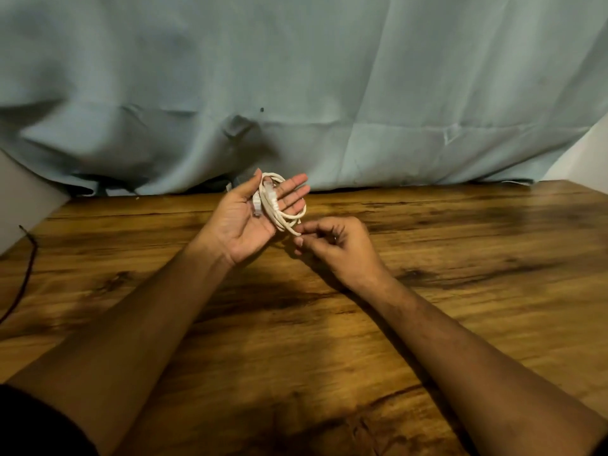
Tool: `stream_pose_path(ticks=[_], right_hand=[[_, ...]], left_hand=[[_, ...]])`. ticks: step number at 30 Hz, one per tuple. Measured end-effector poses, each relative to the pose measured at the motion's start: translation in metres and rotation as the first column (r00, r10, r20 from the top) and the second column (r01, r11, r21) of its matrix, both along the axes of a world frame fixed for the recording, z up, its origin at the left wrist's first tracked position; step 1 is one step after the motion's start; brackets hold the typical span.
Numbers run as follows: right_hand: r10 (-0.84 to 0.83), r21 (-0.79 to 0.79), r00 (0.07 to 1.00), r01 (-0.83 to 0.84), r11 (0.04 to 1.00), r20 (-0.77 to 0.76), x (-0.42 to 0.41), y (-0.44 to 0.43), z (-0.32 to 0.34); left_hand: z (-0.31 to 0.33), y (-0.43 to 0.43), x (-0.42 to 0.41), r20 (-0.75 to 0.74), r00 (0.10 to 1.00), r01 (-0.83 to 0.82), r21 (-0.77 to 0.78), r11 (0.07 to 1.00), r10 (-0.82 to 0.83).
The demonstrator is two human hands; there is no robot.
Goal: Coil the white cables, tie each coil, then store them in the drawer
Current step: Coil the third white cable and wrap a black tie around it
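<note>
A white cable (275, 205) is wound into a small coil that loops around the fingers of my left hand (243, 222). That hand is held palm up above the wooden table (460, 291), fingers straight. A clear plug hangs across the palm. My right hand (332, 245) is just right of and below the coil, and its thumb and forefinger pinch the lower edge of the loops. No drawer shows in the head view.
A pale blue-grey cloth (329, 77) hangs behind the table's far edge. A thin dark cord (26, 274) trails over the table's left edge. White wall shows at both far corners.
</note>
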State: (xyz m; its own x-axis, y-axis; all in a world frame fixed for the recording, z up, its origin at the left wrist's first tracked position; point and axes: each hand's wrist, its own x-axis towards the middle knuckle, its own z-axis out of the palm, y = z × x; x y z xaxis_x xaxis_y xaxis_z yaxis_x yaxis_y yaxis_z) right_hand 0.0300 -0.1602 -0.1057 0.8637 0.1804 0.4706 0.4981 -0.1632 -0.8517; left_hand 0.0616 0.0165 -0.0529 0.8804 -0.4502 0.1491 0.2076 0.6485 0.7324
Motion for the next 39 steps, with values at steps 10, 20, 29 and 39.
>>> stream_pose_path(ticks=[10,20,29,39], right_hand=[[-0.078,-0.260,0.969,0.139,0.956,0.233,0.002,-0.009,0.000],[-0.070,-0.312,0.954,0.163,0.936,0.291,0.003,-0.009,0.000],[-0.097,-0.244,0.978,0.141,0.959,0.183,-0.001,-0.007,0.002],[-0.350,-0.223,0.825,0.480,0.848,0.444,-0.007,-0.035,0.026]], left_hand=[[-0.014,-0.018,-0.005,0.045,0.994,-0.105,0.147,0.984,0.100],[-0.017,-0.026,-0.011,0.062,0.982,-0.185,0.106,0.977,0.179],[-0.017,-0.029,-0.012,0.130,0.960,-0.265,0.162,0.950,0.246],[-0.014,-0.002,0.007,0.262,0.942,-0.306,0.422,0.854,0.208]])
